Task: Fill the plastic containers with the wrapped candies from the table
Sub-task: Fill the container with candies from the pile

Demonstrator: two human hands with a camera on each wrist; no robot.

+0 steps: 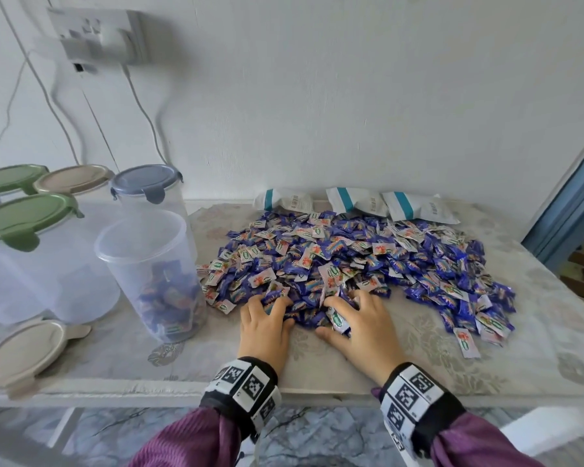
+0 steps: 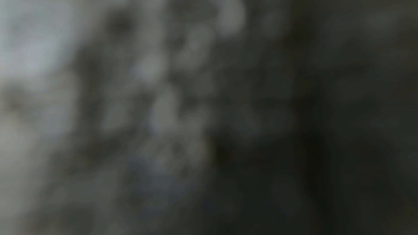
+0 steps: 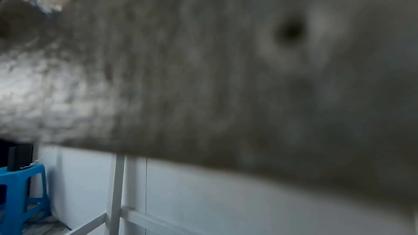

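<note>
Both hands are lying palm down at the near edge of the candy heap [image 1: 348, 264] on the bench [image 1: 418, 358], the left hand [image 1: 265, 326] and right hand [image 1: 359, 326] each making a cupping grip, fingers curling into the wrappers, raking rather than lifting. Left of them is standing the open container [image 1: 149, 274], upright, mouth facing up, partly filled; the left hand is sitting nearer to it. The heap is stretching lengthwise left to right.

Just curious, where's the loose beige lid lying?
In the head view, the beige lid lies at the table's near left corner, in front of the open container.
</note>
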